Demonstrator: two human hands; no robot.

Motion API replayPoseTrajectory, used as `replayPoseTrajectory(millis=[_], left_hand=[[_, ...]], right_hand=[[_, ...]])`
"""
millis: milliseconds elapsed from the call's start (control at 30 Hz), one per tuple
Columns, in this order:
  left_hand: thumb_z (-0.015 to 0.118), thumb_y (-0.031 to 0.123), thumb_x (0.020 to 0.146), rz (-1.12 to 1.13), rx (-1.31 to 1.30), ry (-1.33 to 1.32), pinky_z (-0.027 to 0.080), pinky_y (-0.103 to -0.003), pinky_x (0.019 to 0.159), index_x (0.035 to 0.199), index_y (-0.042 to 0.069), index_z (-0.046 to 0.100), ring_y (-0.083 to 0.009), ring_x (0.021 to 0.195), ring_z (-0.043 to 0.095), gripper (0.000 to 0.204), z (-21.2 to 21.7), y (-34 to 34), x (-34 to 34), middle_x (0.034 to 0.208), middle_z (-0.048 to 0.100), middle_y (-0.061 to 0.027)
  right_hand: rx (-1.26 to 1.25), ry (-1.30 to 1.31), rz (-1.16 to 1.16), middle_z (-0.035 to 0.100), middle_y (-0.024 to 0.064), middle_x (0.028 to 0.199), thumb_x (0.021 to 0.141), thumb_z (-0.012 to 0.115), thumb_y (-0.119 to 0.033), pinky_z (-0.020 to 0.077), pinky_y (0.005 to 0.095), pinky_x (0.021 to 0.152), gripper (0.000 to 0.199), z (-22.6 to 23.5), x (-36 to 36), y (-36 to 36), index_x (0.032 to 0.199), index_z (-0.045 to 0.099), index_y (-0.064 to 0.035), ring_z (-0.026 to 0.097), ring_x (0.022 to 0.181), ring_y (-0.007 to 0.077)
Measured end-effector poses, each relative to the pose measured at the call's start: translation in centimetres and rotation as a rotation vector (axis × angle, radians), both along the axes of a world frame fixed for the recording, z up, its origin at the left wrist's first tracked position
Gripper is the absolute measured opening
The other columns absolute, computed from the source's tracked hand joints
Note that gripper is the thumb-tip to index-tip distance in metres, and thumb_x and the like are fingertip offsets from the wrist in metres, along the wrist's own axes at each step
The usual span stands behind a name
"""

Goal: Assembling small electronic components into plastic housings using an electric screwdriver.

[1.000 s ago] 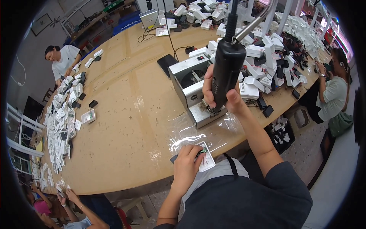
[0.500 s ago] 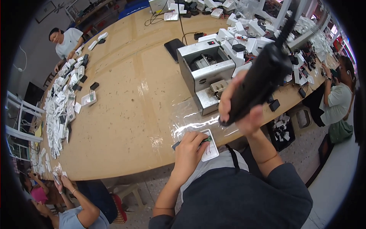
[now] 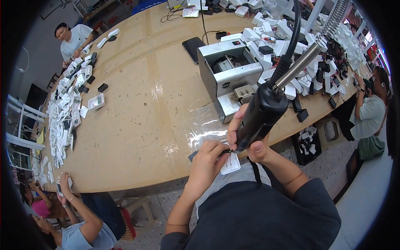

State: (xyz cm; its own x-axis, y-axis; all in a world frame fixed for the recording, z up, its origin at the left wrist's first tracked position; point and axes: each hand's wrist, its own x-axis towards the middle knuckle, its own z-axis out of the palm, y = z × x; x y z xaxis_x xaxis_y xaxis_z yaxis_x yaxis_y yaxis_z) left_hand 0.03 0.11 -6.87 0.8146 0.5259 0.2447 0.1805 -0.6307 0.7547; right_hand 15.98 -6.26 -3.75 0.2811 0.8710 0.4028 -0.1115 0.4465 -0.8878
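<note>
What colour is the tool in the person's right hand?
The tool is black; the head view shows it best.

1. No word, number or brand can be read anywhere.
2. The metal machine (image 3: 234, 78) on the tabletop (image 3: 133, 116) bears a dark oval mark (image 3: 225, 85) on its near face; whether it is a label or an opening cannot be told.
3. The red switch (image 3: 236, 43) on that machine is too small to show lettering.
4. Any print on the black handheld tool (image 3: 262, 112) or the small white case (image 3: 231, 165) cannot be made out.
</note>
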Motion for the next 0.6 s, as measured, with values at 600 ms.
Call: replayPoseTrajectory(millis=[600], left_hand=[[0.071,0.003,0.08,-0.038,0.031,0.015,0.05,-0.041,0.077,0.099,0.003,0.064,-0.0317,0.092,0.058,0.02,-0.3,0.0,0.1,0.096,0.06,-0.0103]], right_hand=[[0.142,-0.11,0.085,0.057,0.0094,0.079,0.083,0.074,-0.058,0.0489,0.0285,0.057,0.078,-5.0,0.6,-0.5,0.127,0.04,-0.0038,0.057,0.066,0.0157]])
